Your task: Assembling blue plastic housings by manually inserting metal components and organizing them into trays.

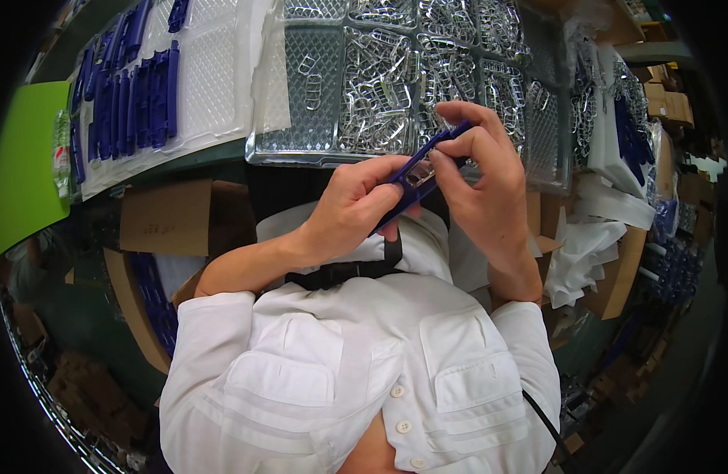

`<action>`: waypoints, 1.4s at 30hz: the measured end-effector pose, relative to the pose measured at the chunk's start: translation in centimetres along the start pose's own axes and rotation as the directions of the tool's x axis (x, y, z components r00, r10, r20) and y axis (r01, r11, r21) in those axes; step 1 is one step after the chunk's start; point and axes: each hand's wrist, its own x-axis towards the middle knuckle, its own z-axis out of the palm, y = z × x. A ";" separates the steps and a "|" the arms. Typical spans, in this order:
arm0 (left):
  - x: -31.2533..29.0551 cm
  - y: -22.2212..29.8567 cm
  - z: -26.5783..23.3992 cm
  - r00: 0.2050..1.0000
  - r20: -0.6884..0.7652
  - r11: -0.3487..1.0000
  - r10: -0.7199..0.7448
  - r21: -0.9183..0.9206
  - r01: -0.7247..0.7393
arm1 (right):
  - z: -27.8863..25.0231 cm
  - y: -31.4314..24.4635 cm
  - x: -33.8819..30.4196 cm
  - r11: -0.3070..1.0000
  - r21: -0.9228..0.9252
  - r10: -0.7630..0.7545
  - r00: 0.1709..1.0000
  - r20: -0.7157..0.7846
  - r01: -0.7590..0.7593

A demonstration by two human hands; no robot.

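Both hands are up over the near edge of the desk [222, 154], sharing one blue plastic strip [423, 170]. Left hand [356, 205] has its grip closed around the lower end, right hand [479, 170] pinches the top. Clear tray of metal clips [380, 87] sits just beyond.

A white short-sleeved buttoned shirt [356, 379] with two chest pockets, crossed by a black strap [340, 272].

1 head cam, fisheye, looks steeply down over chest at close bench; rim edges bend.
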 end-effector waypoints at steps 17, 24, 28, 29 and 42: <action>0.3 0.0 0.4 0.989 -0.017 0.964 0.145 0.228 -0.138 | 0.4 -1.4 -0.5 0.988 -0.132 0.056 0.982 -0.180 -0.080; 1.1 -0.3 1.5 0.976 -0.045 0.956 0.211 0.220 -0.196 | -0.2 0.3 -1.0 0.860 0.309 0.390 0.914 0.113 -0.405; 1.8 -0.6 1.3 0.989 -0.077 0.970 0.128 0.220 -0.108 | -0.3 0.6 -1.4 0.864 0.243 0.404 0.896 0.187 -0.440; 1.8 -0.8 1.3 0.990 -0.091 0.978 0.110 0.186 -0.092 | -0.3 0.7 -1.4 0.881 0.208 0.392 0.902 0.181 -0.425; 2.9 -1.1 -0.3 0.989 -0.117 0.982 0.086 0.178 -0.064 | 1.6 2.0 -0.5 0.875 0.191 0.413 0.891 0.187 -0.446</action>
